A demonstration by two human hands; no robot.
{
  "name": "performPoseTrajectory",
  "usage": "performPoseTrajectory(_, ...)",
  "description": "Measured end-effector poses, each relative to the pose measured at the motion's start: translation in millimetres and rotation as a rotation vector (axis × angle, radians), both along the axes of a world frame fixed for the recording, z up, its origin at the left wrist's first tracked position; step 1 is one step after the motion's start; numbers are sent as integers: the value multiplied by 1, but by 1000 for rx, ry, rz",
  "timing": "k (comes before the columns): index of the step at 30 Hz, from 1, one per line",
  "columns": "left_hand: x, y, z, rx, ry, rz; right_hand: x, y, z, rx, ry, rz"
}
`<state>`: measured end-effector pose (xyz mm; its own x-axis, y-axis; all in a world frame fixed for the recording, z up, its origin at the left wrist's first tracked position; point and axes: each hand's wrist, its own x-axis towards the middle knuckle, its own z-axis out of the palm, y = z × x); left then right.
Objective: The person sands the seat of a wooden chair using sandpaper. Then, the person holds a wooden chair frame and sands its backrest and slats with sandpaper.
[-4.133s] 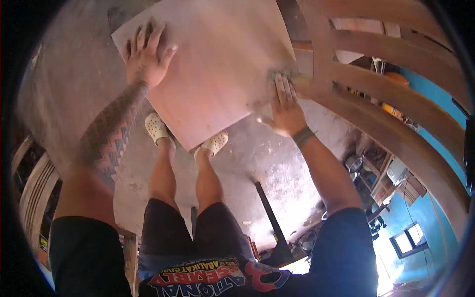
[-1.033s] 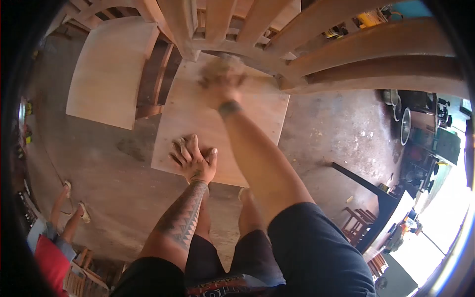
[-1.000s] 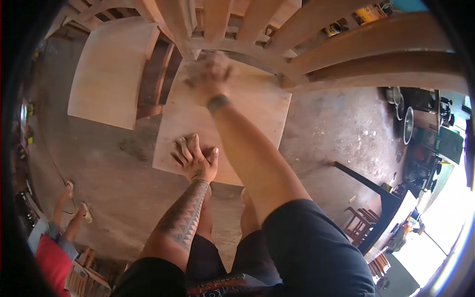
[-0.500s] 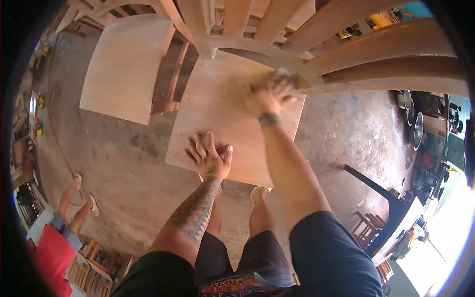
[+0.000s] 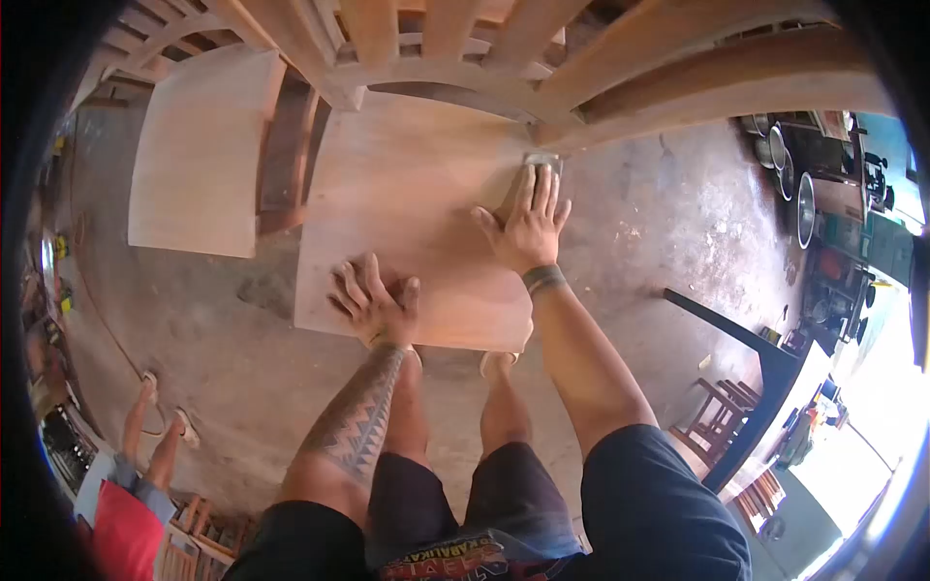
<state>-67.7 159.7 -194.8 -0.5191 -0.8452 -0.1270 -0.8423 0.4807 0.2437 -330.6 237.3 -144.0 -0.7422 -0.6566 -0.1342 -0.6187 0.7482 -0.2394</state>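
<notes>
Brace the seat (image 5: pixel 407 203), below the slatted backrest (image 5: pixel 449 29), with left hand (image 5: pixel 376 312) flat, fingers spread; press the pad (image 5: pixel 542 158) evenly near the far right corner under right hand (image 5: pixel 528 237), fingers slightly apart, thumb wide.

Chair seat (image 5: pixel 417 194): wooden, light reddish-brown, four-sided, broad and flat; far edge meets the slatted wooden back (image 5: pixel 436 74); near edge lies toward the wearer; surface appears smooth, with a darker shaded area beside the right hand (image 5: pixel 528 234); a small greyish pad (image 5: pixel 542 159) lies at the far right corner, under the fingertips of that hand, its material not determinable; the left hand (image 5: pixel 376 308) rests on the near left part, fingers spread, well apart from the pad.
</notes>
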Motion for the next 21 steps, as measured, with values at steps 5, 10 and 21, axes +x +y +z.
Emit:
performPoseTrajectory(5, -6, 2, 2, -11, -30, -4, -10, -24, -22, -334, -45, 245)
performPoseTrajectory(10, -1, 3, 4, 11, -77, -12, -49, 12, -11, -181, -10, 209)
performPoseTrajectory(21, -6, 5, 11, 1, -22, -31, 69, 102, -15, -294, -178, -132)
